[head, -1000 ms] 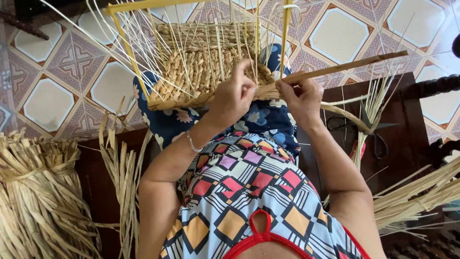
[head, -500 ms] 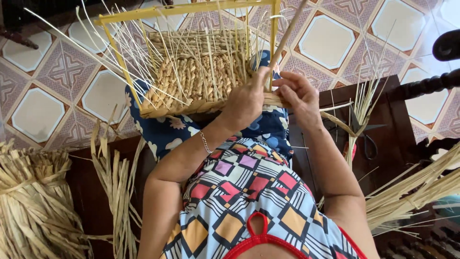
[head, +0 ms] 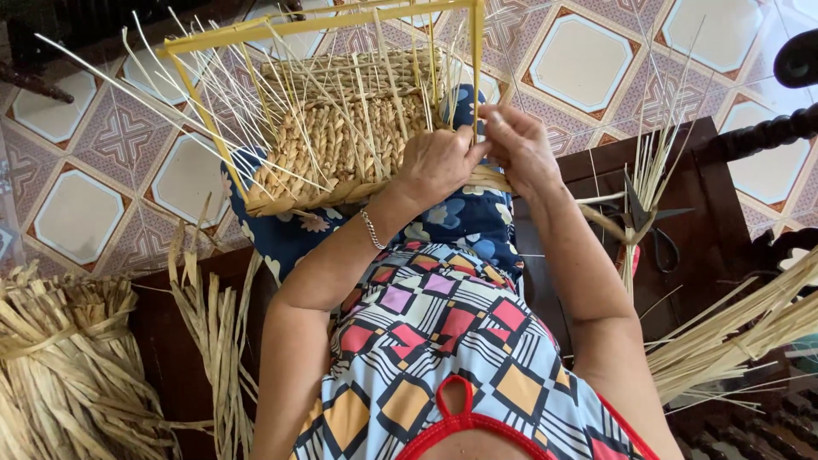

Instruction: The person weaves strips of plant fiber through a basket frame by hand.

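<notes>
A half-woven straw basket [head: 336, 145] rests on my lap, built around a yellow frame [head: 477, 60] with many thin pale stakes sticking up. My left hand [head: 434, 162] grips the basket's near right corner, fingers curled over the braided rim. My right hand [head: 515, 145] sits just beside it, fingers pinched on a straw strand at the frame's right post. A thin bracelet circles my left wrist.
A tied bundle of dried straw [head: 60, 375] lies at lower left, loose strands [head: 213, 332] beside it. Black scissors [head: 643, 221] lie on the dark wooden bench [head: 682, 179] at right, with more straw [head: 733, 332]. Patterned floor tiles [head: 596, 51] lie beyond.
The basket and frame have tilted and shifted left. The long wooden stick across the frame is gone from view. Both hands moved closer together at the right corner.
</notes>
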